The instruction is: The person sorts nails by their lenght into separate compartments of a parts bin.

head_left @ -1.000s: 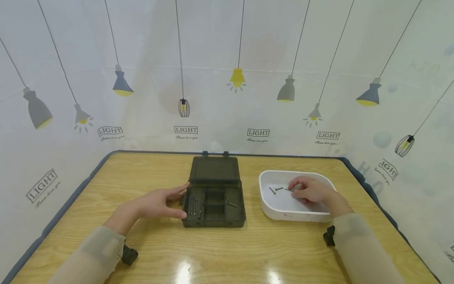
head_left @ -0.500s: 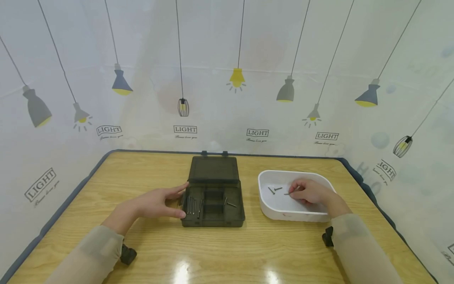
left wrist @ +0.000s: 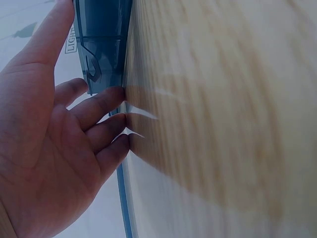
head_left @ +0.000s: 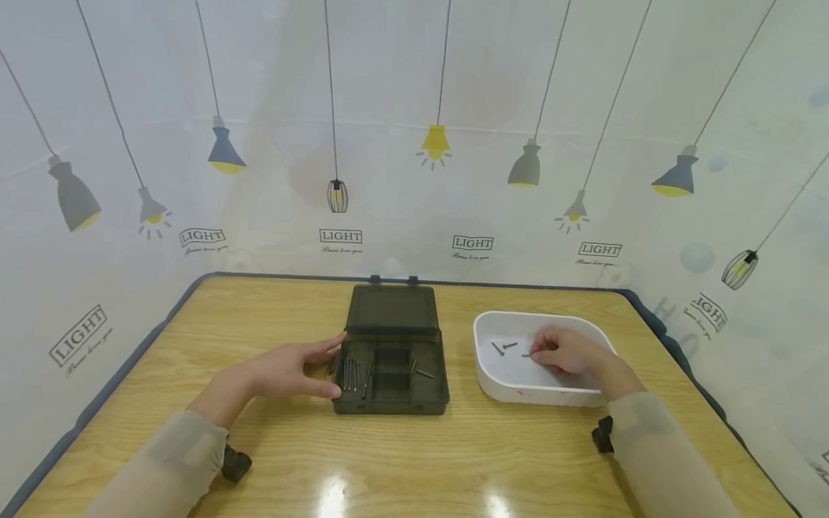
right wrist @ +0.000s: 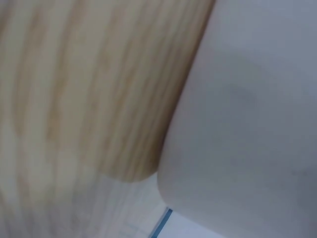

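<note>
Two slender grey metal screws [head_left: 497, 349] lie beside the right hand [head_left: 565, 350], which pinches a third screw [head_left: 525, 355]; left hand [head_left: 288, 370] spread.

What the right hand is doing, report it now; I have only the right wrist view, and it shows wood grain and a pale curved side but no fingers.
Observer: In the head view, the right hand is inside the white tray, its curled fingertips at a screw whose end pokes out.
Operator: Good. Now tell me where the left hand is; my camera misses it entirely.
Observer: The left hand is at the left edge of the open dark box, thumb and forefinger spread apart.
</note>
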A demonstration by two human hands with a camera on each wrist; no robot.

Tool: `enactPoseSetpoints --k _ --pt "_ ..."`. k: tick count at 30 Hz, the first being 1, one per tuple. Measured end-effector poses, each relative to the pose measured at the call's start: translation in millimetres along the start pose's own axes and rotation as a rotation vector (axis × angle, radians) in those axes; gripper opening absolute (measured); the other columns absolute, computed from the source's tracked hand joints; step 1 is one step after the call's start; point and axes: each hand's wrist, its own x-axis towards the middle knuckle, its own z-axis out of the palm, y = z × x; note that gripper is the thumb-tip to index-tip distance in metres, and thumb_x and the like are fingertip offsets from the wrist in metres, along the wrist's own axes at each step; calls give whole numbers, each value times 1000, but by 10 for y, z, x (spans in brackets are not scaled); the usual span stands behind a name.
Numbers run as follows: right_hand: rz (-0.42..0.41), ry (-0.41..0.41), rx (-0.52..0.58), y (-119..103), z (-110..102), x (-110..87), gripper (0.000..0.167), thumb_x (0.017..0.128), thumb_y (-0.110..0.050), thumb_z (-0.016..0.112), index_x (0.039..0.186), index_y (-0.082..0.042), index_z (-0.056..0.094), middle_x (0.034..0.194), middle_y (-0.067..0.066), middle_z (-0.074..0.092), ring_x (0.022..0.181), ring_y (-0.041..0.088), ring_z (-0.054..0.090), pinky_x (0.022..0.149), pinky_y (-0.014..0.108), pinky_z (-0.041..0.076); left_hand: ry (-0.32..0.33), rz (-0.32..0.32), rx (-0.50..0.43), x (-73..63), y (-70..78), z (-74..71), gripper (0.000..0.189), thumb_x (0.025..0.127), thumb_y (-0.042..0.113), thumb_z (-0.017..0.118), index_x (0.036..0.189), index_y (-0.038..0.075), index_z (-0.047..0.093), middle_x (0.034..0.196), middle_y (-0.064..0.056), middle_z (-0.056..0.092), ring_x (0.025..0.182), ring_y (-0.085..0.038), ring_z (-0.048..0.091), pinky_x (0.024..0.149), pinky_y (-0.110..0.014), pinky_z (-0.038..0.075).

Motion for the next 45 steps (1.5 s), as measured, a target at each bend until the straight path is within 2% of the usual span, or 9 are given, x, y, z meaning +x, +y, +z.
enactPoseSetpoints --k 6,15,21,25,29,33,40,43,45 --pt "-9 14 -45 -8 8 -5 13 107 -19 72 108 -6 73 86 1 62 79 18 57 71 31 47 4 -8 -10 8 -7 1 108 94 63 80 178 33 18 174 -12 45 163 -40 41 132 -71 25" --pt "-43 5 -72 -68 -34 -70 13 107 -20 71 107 -7 72 87 1 62 82 19 56 73 32 45 -4 6 -19 5 -7 5 109 95 62 80 178 29 18 175 -13 43 163 -40 41 132 -70 25" --pt "-86 11 14 -172 -89 -97 12 109 -19 68 112 -7 70 91 4 63 83 21 58 73 32 49 -1 10 -20 6 -9 12 109 95 61 81 178 28 18 175 -13 42 163 -39 41 132 -70 25" --pt "-134 22 66 -261 -106 -108 23 111 -23 67 124 -5 72 96 10 68 80 22 60 70 29 51 1 6 -19 6 -1 9 109 95 61 81 178 28 19 175 -13 42 162 -38 42 132 -70 27" --pt "-173 39 94 -365 -87 -133 30 113 -27 64 133 -7 73 106 13 72 82 23 61 69 27 51 -2 5 -22 0 2 7 109 95 61 81 178 27 19 175 -13 42 162 -38 42 131 -70 28" --pt "-217 56 146 -498 -49 -168 31 113 -27 65 133 -5 72 116 17 73 86 23 63 68 27 53 -4 10 -30 0 4 6 109 95 59 81 178 26 19 175 -14 43 163 -38 41 132 -69 27" --pt "-262 97 168 -709 24 -137 30 110 -28 69 130 -6 76 124 20 74 99 38 70 82 41 61 -5 2 -34 2 15 6 109 95 59 81 178 27 19 175 -14 42 163 -39 40 132 -70 26" --pt "-293 109 198 -829 67 -103 28 109 -27 71 129 -7 75 123 20 75 99 41 72 88 48 63 -5 -1 -32 3 17 5 109 95 59 81 178 27 19 175 -14 42 163 -39 40 132 -70 25" --pt "-307 115 217 -912 97 -81 26 109 -27 72 126 -9 75 121 18 75 96 41 72 87 48 64 -4 -4 -30 3 19 3 109 95 60 81 178 27 19 175 -14 43 163 -39 39 132 -70 25"
